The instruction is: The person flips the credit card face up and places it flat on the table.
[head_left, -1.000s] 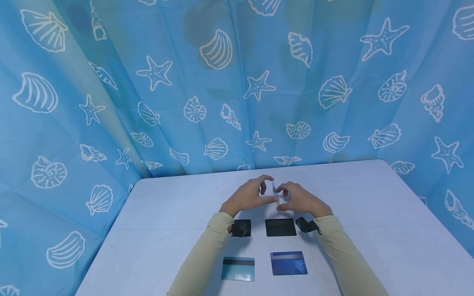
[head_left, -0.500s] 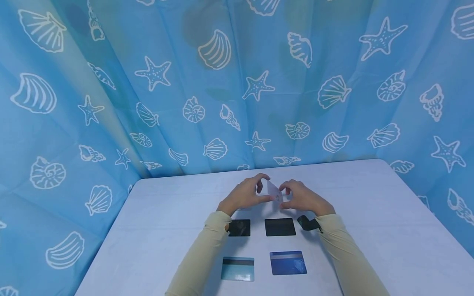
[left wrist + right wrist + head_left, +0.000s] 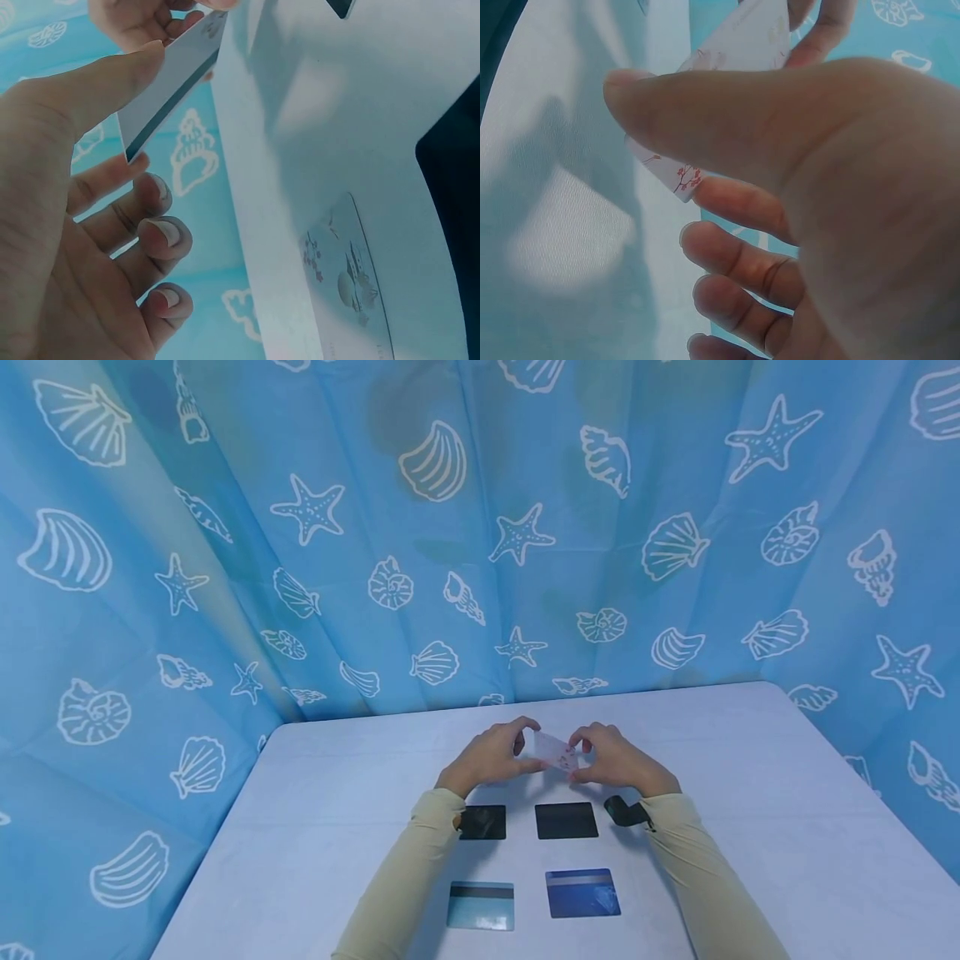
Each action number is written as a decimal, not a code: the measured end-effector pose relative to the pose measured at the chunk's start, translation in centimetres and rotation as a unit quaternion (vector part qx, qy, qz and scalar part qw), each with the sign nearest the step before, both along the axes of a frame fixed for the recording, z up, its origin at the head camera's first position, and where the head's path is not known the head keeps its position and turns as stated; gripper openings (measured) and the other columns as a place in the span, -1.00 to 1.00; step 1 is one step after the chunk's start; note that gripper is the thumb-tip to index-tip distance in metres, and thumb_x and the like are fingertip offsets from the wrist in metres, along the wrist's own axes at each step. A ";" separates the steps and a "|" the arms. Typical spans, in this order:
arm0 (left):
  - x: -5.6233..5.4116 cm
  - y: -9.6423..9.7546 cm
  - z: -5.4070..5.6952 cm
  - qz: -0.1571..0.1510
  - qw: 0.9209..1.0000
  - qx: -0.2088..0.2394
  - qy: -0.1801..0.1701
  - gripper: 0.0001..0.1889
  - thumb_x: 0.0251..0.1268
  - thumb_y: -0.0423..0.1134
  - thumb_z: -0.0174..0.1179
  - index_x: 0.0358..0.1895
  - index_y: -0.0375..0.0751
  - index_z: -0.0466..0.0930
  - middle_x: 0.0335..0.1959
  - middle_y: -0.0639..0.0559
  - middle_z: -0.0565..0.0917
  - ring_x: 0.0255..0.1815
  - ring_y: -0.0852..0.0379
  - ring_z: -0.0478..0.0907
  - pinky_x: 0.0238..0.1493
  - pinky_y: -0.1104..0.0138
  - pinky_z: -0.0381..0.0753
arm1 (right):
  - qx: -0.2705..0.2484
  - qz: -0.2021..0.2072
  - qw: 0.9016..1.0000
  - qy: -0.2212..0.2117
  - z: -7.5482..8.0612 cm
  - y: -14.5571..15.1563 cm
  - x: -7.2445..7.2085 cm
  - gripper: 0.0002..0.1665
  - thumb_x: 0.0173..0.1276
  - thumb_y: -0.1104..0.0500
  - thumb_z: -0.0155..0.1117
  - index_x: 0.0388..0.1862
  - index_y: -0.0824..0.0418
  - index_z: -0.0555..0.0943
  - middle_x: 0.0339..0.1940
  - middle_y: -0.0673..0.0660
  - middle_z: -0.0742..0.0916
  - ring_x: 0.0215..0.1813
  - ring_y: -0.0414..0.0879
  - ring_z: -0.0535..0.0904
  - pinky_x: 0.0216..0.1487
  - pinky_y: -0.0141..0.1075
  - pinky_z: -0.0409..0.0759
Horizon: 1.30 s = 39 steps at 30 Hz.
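Observation:
A white card (image 3: 553, 750) with a reddish flower print is held up off the table between both hands. Its other face, in the left wrist view, has a dark stripe along one edge of the card (image 3: 169, 90). My left hand (image 3: 489, 755) pinches one end between thumb and index finger. At the opposite end, my right hand (image 3: 617, 760) grips the card with thumb and index finger. The right wrist view shows red blossoms on a corner of the card (image 3: 686, 178), partly hidden by the thumb. Both hands' other fingers are loosely bent.
Nearer on the white table (image 3: 750, 827) lie a black card (image 3: 483, 823), another black card (image 3: 567, 821), a light blue card (image 3: 481, 907) and a dark blue card (image 3: 582, 893). A pale printed card (image 3: 345, 285) lies below the left hand. Behind hangs a blue shell-patterned curtain (image 3: 480, 527).
The held card has turned from nearly edge-on so that its printed face shows in the head view. My hands have moved slightly apart. The cards on the table lie as before.

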<state>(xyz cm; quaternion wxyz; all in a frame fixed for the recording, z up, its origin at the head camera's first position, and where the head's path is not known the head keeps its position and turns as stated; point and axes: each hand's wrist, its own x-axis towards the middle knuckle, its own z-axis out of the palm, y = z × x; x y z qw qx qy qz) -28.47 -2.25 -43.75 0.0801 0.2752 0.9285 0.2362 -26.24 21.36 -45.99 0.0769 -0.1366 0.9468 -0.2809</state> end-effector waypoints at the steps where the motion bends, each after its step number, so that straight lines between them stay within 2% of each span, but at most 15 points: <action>1: 0.0 0.0 -0.1 0.001 1.000 -0.002 -0.001 -0.32 0.29 0.20 0.38 0.40 0.03 0.47 -0.17 -0.06 0.68 -0.37 0.19 0.49 -0.39 0.38 0.45 | 0.002 0.000 1.000 0.000 0.0 0.0 0.0 -0.35 0.19 0.06 0.62 0.20 0.24 0.58 -0.01 0.22 0.62 0.05 0.10 0.42 0.05 -0.02 0.57; 20: -0.2 -0.2 -1.2 0.015 0.999 -0.044 -0.014 -0.34 0.32 0.16 0.36 0.43 0.08 0.45 -0.13 0.05 0.69 -0.28 0.17 0.56 -0.26 0.35 0.56 | 0.018 -0.012 1.000 -0.008 -0.3 0.3 0.0 -0.34 0.20 0.04 0.61 0.21 0.20 0.56 0.04 0.22 0.62 0.10 0.13 0.41 0.14 0.03 0.57; 31: -0.1 -0.1 -1.8 0.028 0.997 -0.066 -0.021 -0.33 0.27 0.18 0.40 0.41 0.07 0.49 0.02 0.01 0.73 -0.17 0.16 0.59 -0.06 0.25 0.68 | 0.019 -0.008 1.000 -0.015 -0.4 0.3 0.0 -0.35 0.18 0.05 0.62 0.19 0.19 0.56 0.05 0.22 0.62 0.09 0.12 0.43 0.19 0.05 0.56; 39: -0.1 0.0 -2.1 0.027 0.996 -0.076 -0.022 -0.34 0.25 0.17 0.42 0.39 0.06 0.53 0.03 0.01 0.73 -0.15 0.14 0.59 -0.01 0.23 0.69 | 0.020 -0.012 0.999 -0.025 -0.6 0.3 0.1 -0.33 0.16 0.05 0.64 0.20 0.18 0.56 0.04 0.19 0.62 0.09 0.09 0.43 0.23 0.04 0.56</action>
